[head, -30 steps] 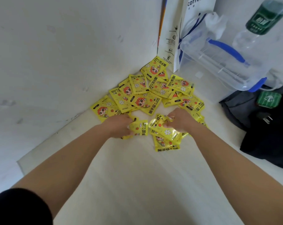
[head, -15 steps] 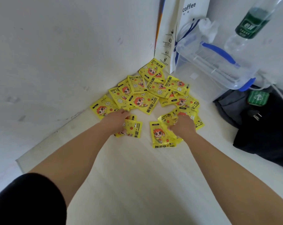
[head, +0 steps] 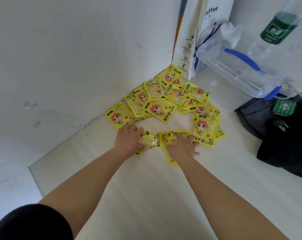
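Several yellow hand-warmer packets with a cartoon face lie scattered in the corner of a white table. My left hand grips a small bunch of packets at the near edge of the pile. My right hand lies beside it over more packets, fingers curled on them, thumb spread to the right. One packet lies face up just right of my right hand.
A white wall runs along the left. At the back stand a white coffee paper bag, a clear plastic box with blue handles and a green-labelled bottle. A dark bag lies at the right.
Both hands came together at the near edge of the pile and pulled packets toward me; a bare gap opened between them and the rest of the pile.
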